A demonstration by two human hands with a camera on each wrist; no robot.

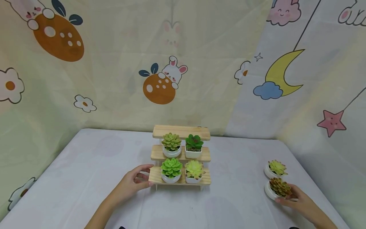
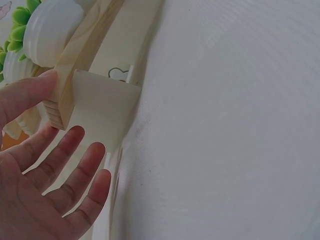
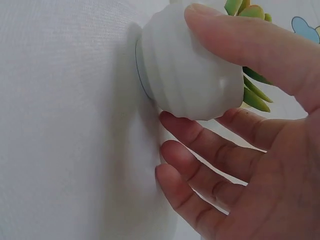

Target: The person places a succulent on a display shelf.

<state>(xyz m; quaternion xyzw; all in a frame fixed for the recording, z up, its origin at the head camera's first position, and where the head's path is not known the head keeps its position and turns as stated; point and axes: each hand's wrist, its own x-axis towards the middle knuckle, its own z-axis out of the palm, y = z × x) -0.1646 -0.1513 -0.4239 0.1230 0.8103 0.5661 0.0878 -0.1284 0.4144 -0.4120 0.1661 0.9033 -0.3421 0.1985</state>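
Note:
A three-tier wooden plant stand (image 1: 181, 132) stands at the table's middle. My left hand (image 1: 133, 182) pinches the left end of its lowest board (image 2: 82, 55), thumb on one face and index finger on the other, the other fingers spread below. Over on the right, my right hand (image 1: 300, 202) grips a reddish-brown succulent (image 1: 280, 187) in a round white pot (image 3: 195, 75). Its thumb lies along one side of the pot and the fingers along the other. The pot's base is close to the tabletop. Just behind it sits a yellow-green succulent (image 1: 276, 167) in a white pot.
On the stand's middle board are a pale green succulent (image 1: 171, 142) and a dark green one (image 1: 194, 142). Its lowest board bears a bright green succulent (image 1: 171, 167) and a yellow-green one (image 1: 194, 169). A white cloth (image 1: 234, 203) covers the table; a printed curtain (image 1: 211, 63) hangs behind.

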